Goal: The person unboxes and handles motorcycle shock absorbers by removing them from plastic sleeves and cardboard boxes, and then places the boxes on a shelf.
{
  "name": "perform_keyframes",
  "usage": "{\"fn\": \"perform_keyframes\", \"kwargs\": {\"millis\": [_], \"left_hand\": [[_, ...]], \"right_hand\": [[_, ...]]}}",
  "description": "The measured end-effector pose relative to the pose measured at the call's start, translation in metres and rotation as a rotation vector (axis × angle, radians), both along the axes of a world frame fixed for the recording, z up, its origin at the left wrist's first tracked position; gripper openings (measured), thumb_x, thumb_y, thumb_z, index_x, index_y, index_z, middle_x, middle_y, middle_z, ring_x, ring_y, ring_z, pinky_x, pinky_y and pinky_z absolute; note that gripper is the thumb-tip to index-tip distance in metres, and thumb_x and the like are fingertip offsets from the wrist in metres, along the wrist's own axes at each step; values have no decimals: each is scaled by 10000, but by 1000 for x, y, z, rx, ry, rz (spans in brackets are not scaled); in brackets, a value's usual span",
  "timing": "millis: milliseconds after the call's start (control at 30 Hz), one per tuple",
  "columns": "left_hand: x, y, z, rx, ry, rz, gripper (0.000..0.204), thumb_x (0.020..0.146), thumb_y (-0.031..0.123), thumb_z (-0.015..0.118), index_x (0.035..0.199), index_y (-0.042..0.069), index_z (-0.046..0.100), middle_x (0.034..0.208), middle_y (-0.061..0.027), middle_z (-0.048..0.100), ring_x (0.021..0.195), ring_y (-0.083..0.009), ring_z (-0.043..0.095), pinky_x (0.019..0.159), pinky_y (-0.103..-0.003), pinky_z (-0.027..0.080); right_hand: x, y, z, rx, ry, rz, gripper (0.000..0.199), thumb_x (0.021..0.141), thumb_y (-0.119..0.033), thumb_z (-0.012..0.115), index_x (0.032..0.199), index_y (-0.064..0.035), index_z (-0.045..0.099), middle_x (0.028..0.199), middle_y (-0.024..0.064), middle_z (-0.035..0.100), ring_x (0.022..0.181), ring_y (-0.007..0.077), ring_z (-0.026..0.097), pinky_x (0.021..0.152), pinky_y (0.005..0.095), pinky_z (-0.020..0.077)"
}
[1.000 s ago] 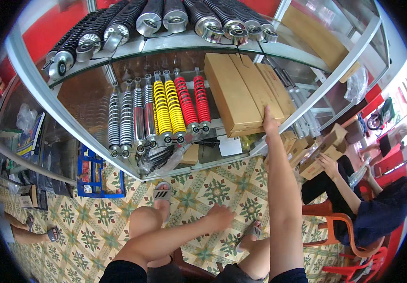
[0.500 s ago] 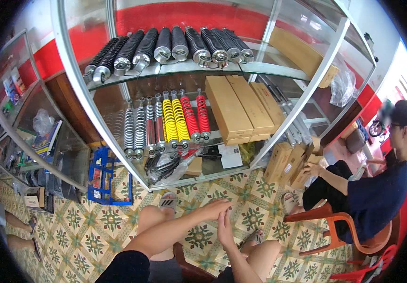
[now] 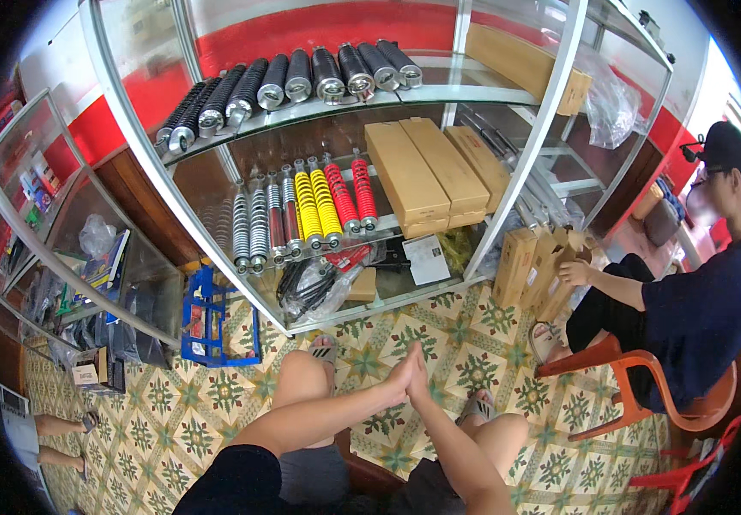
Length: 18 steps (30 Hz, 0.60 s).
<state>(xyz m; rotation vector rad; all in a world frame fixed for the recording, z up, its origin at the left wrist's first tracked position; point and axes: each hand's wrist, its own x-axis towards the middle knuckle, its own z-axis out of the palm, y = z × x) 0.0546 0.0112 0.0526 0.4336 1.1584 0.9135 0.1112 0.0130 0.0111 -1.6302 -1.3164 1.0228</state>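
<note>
My left hand (image 3: pixel 399 380) and my right hand (image 3: pixel 419 378) meet palm to palm in front of my knees. Their fingers look stretched out and point away from me. Nothing shows between the palms, though their inner sides are hidden. Beyond them stands a glass display cabinet (image 3: pixel 387 319) with an aluminium frame. On its middle shelf lie yellow shock absorbers (image 3: pixel 317 204), red shock absorbers (image 3: pixel 351 196) and silver ones (image 3: pixel 249 225), beside long cardboard boxes (image 3: pixel 409 184). Several black shock absorbers (image 3: pixel 297 77) fill the upper shelf.
At the right a person (image 3: pixel 701 296) sits on an orange plastic chair (image 3: pixel 636 369), one hand at cardboard boxes (image 3: pixel 532 268) on the floor. A blue rack (image 3: pixel 211 322) stands left of the cabinet. Another glass case (image 3: pixel 87 257) is farther left, with someone's legs (image 3: pixel 61 438) below.
My hands have gone from a looser overlapping clasp to flat palms together with fingers pointing forward. The view has shifted slightly. The seated person's hand stays by the boxes.
</note>
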Motion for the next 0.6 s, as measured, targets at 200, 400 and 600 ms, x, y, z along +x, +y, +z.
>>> {"fn": "perform_keyframes", "kwargs": {"millis": [200, 400, 600], "left_hand": [[22, 11, 4, -60, 10, -274, 811, 921, 634, 460, 1479, 71, 289, 1503, -137, 352, 1356, -231, 350, 1067, -340, 323], [12, 43, -10, 251, 553, -661, 684, 901, 660, 436, 1269, 92, 538, 1182, -211, 621, 1102, -311, 596, 928, -384, 446], [19, 65, 14, 426, 727, -826, 676, 895, 660, 432, 1142, 48, 577, 1057, -247, 653, 980, -381, 641, 808, -424, 498]], "right_hand": [[42, 5, -47, 13, -53, -57, 545, 1025, -430, 362, 1297, 29, 474, 1253, 255, 529, 1187, 362, 501, 979, 404, 394], [44, 15, -42, -6, -53, -38, 509, 1027, -412, 368, 1234, 30, 513, 1178, 253, 560, 1118, 371, 532, 925, 417, 416], [52, 21, -12, -57, -41, -27, 481, 1026, -397, 378, 1163, 36, 534, 1096, 257, 578, 1041, 386, 554, 863, 433, 432]]}}
